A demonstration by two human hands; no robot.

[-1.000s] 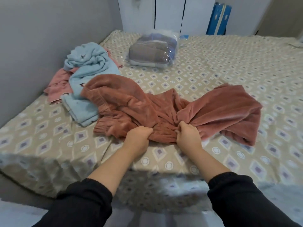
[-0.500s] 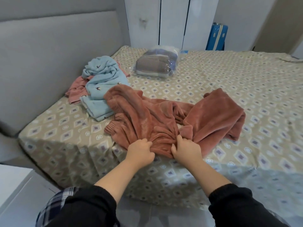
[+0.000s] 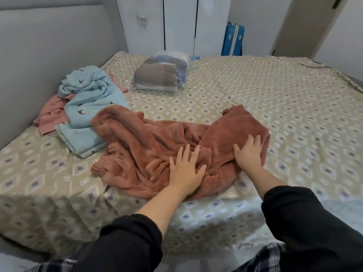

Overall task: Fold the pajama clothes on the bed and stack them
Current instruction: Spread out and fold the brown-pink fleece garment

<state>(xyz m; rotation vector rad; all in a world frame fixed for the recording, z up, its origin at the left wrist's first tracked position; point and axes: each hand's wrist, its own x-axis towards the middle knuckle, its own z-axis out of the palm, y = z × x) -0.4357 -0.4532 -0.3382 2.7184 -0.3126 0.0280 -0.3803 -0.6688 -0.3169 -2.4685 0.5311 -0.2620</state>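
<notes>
So the brown fleece piece [image 3: 147, 146] is lying along the near edge of the bed [image 3: 284, 99], right in front of the person. It's a rumpled mess, not folded at all yet. Its long axis runs side to side across the view, in a kind of shallow V with the dip in the middle, closest to the body.

Both hands are on it. The left hand [image 3: 185, 171] sits palm down on the bunched-up middle, fingers straight and spread, nothing pinched. The right hand [image 3: 248, 154] lies flat on the right-hand wing, fingers fanned out too, just pressing the fleece into the mattress. So both are open, touching rather than grabbing.

What matters for the next move, I reckon, is that most of the unsorted cloth is off to the left of the left hand. A ribbed cuff [image 3: 99, 166] pokes out there, and the far end touches the blue pajama [image 3: 92, 99]. The left hand is the nearer one to that side, so I'd guess it smooths or pulls that way while the right pins its half. Can't tell if this piece is a top or bottoms.

The blue one sits on a pink piece [image 3: 51, 114] by the headboard, and a clear bag [image 3: 161, 73] of folded stuff lies further back. I can't see any pajama stack yet.
</notes>
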